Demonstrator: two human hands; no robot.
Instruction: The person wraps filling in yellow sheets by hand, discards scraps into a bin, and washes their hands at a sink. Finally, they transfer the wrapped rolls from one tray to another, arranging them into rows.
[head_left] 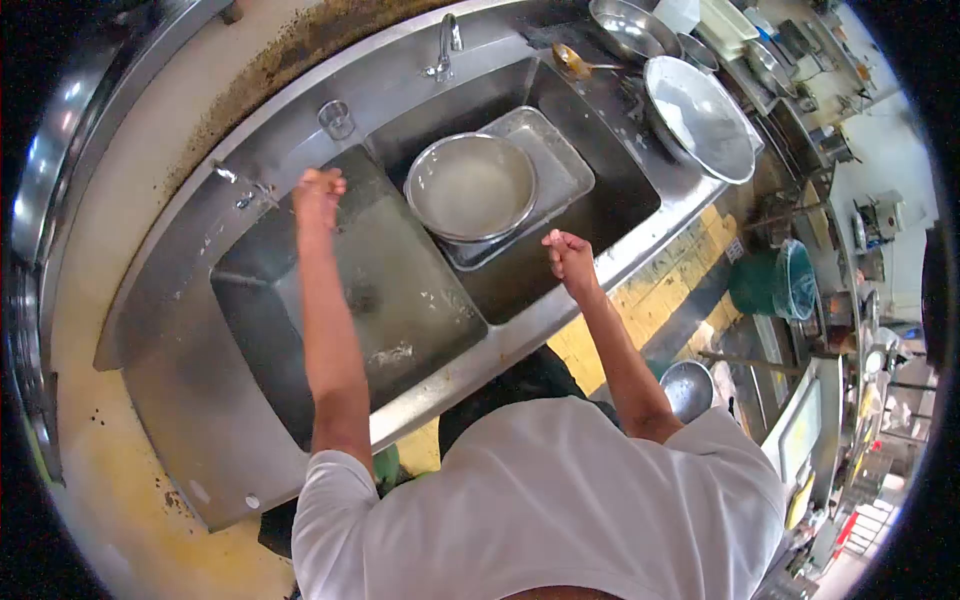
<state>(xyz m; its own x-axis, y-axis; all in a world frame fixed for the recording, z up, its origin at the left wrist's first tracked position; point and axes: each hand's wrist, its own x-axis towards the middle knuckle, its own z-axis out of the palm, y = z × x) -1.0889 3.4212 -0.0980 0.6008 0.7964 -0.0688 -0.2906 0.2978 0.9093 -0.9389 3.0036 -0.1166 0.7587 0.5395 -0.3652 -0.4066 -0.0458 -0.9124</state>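
Observation:
My left hand (320,196) is closed, raised over the left basin near the left faucet (243,184); what its curled fingers hold, if anything, is hidden. The left basin (262,345) holds cloudy water. Over the front part of the right basin (610,150), my right hand (571,262) is also closed, and I cannot see inside its fingers. Just beyond it, a round metal bowl (472,188) full of murky liquid rests on a rectangular metal tray (565,165) in the right basin. Neither hand touches the bowl.
A drinking glass (336,119) stands on the back ledge, left of another faucet (446,50). On the right counter are a ladle (574,62), a large metal bowl (700,115) and other bowls. A green bin (760,282) and a metal bowl (687,390) stand lower right.

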